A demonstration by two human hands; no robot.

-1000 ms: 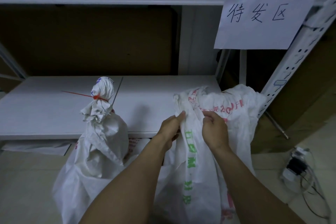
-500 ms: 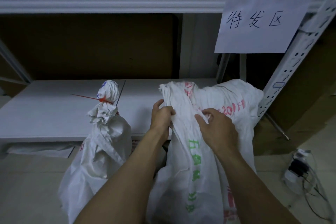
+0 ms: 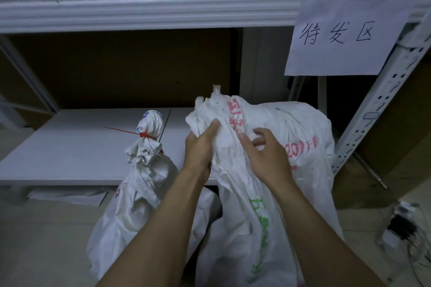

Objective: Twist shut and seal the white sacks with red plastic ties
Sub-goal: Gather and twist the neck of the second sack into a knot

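White woven sack sits on the floor right of the tied sack; left hand clenches its bunched neck, right hand lies loose-fingered on it. Gather every fold before twisting, I'd say.

— What stood where?
— On the floor before the shelf, the tied sack stood left of the other sack.
— And the hands?
— Both lay on the other sack's neck, left hand beside right hand. The sign hung above, rightward.
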